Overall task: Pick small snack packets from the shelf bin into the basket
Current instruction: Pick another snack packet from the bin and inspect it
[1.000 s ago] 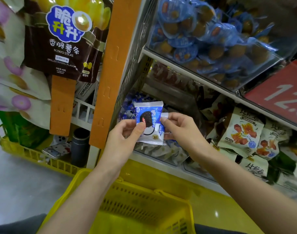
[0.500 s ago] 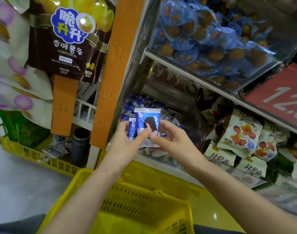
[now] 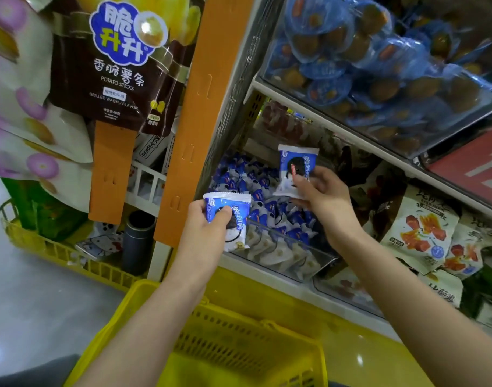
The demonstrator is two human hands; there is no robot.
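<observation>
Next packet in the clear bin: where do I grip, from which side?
Probably pinch the flat sealed edge of a top packet in the heap, coming from above and in front: the clear bin is open-topped and its front wall blocks a low reach.

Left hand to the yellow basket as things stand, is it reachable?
Probably yes. The left hand, gripping a blue packet, hovers above the far rim of the basket, with only open air between; the right hand holds a second packet off over the bin.

Basket (image 3: 256, 325) lowest, before shelf. Shelf bin (image 3: 289, 255) above and behind it, right of upright post (image 3: 200, 107). Left hand (image 3: 208, 233) holds left packet (image 3: 233, 219) at bin's front-left corner. Right hand (image 3: 320, 196) holds right packet (image 3: 293, 169) over bin, farther back.
</observation>
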